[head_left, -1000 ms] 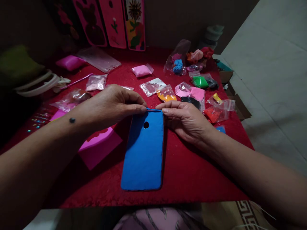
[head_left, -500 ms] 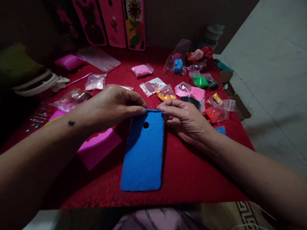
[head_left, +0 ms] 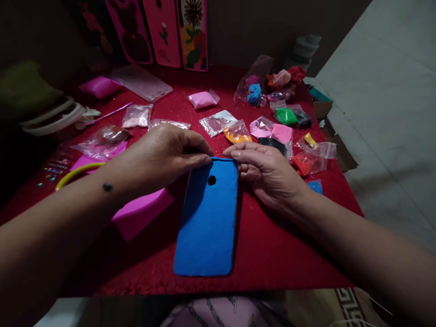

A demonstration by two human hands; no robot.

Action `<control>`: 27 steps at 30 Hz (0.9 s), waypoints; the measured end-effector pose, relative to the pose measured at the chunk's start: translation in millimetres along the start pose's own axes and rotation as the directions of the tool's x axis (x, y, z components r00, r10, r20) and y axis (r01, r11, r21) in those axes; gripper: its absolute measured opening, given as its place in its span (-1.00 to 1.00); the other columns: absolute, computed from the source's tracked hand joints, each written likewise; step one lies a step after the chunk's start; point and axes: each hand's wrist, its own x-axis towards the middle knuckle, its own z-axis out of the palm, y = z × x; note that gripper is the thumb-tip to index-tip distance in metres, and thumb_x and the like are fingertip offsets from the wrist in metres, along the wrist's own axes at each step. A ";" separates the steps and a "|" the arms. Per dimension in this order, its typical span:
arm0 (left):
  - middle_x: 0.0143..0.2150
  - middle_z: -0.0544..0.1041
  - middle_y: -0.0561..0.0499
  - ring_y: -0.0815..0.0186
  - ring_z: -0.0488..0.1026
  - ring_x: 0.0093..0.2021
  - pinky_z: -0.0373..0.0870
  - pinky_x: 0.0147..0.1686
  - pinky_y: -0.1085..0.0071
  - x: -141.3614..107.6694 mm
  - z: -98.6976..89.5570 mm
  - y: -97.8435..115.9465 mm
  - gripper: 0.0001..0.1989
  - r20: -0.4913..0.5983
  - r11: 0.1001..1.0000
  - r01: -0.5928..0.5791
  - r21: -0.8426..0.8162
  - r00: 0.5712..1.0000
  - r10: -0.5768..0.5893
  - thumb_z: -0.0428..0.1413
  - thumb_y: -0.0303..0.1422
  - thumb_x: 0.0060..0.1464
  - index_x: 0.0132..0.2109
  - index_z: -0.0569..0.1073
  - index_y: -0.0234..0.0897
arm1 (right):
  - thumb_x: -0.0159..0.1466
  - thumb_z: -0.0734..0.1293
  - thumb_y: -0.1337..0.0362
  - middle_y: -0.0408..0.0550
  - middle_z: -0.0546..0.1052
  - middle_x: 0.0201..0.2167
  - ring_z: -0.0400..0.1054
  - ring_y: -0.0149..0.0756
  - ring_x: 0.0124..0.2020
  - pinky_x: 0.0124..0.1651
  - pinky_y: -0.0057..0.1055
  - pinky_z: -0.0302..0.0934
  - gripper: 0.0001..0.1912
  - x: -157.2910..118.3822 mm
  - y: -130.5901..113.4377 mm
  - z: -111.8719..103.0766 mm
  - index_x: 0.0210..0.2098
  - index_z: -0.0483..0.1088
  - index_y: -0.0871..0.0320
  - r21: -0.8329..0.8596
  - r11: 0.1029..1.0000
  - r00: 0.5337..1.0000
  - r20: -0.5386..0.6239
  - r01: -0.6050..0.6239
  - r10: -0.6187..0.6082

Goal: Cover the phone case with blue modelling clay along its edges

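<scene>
A phone case (head_left: 207, 222) covered in smooth blue clay lies on the red cloth, with a dark round hole near its far end. Along that far edge runs a thin blue clay strip (head_left: 223, 159). My left hand (head_left: 182, 147) pinches the strip's left end between thumb and fingers, at the case's far left corner. At the far right corner, my right hand (head_left: 260, 165) has thumb and forefinger closed on the strip's other end, its remaining fingers curled beside the case. Both fingertips partly cover the edge.
Bags of clay, among them orange (head_left: 237, 135), green (head_left: 286, 116) and red (head_left: 303, 164), lie beyond my hands. A yellow ring (head_left: 68, 176) and a magenta sheet (head_left: 145, 215) are at the left. Decorated cases (head_left: 163, 36) lean at the back. A clear case (head_left: 143, 84) lies flat.
Both hands and the blue case have shifted slightly right and nearer in the view. More of the yellow ring shows by my left forearm. The pinch on the strip continues.
</scene>
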 end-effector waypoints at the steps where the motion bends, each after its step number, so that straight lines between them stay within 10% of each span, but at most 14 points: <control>1: -0.47 0.56 0.05 0.43 0.38 -0.49 0.22 -0.47 0.50 -1.1 1.3 0.2 -0.76 -0.017 1.000 -0.023 0.011 1.000 0.023 0.11 -0.31 0.08 -0.26 0.62 -0.35 | 0.12 0.43 0.41 -0.19 0.41 -0.55 0.21 -0.61 -0.59 -0.54 -0.63 0.05 -0.96 -1.3 -1.0 0.7 -0.45 0.51 0.27 -0.008 1.000 1.000 0.000 -0.007 0.007; 27: -0.42 0.59 0.04 0.41 0.42 -0.44 0.27 -0.40 0.47 -12.3 5.6 13.2 -0.84 -0.100 0.996 -0.082 0.021 0.991 0.084 0.13 -0.40 0.08 -0.27 0.62 -0.33 | 0.10 0.47 0.37 -0.24 0.45 -0.52 0.25 -0.52 -0.51 -0.44 -0.53 0.12 -0.91 -6.2 -5.4 3.5 -0.39 0.48 0.18 -0.265 0.964 0.998 0.054 0.035 -0.022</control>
